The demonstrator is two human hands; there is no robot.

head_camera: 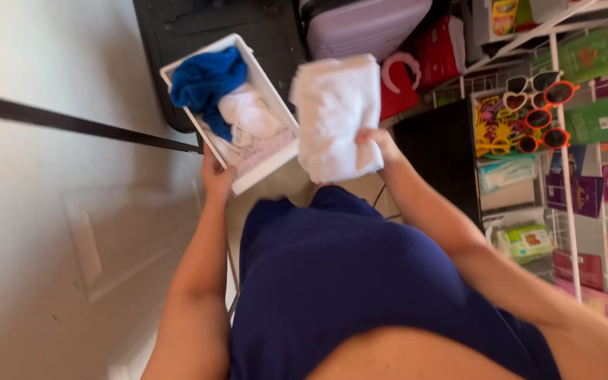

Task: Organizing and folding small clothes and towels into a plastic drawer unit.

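Note:
My left hand [216,176] grips the near edge of a white plastic bin [270,156] and holds it up in front of me. Inside the bin lie a crumpled blue cloth [205,81] and a rolled white cloth [249,112]. To the right of the bin, my right hand [374,141] holds up a folded white towel [336,116], which hangs close beside the bin's right wall. My fingers are mostly hidden behind the towel. I wear dark blue clothing [346,281].
A white wall and door [72,211] stand on my left. On my right a white wire rack [564,155] holds coloured sunglasses [536,105], packets and wipes. A lilac suitcase [364,24], red bags [438,49] and a dark mat [198,21] lie ahead on the floor.

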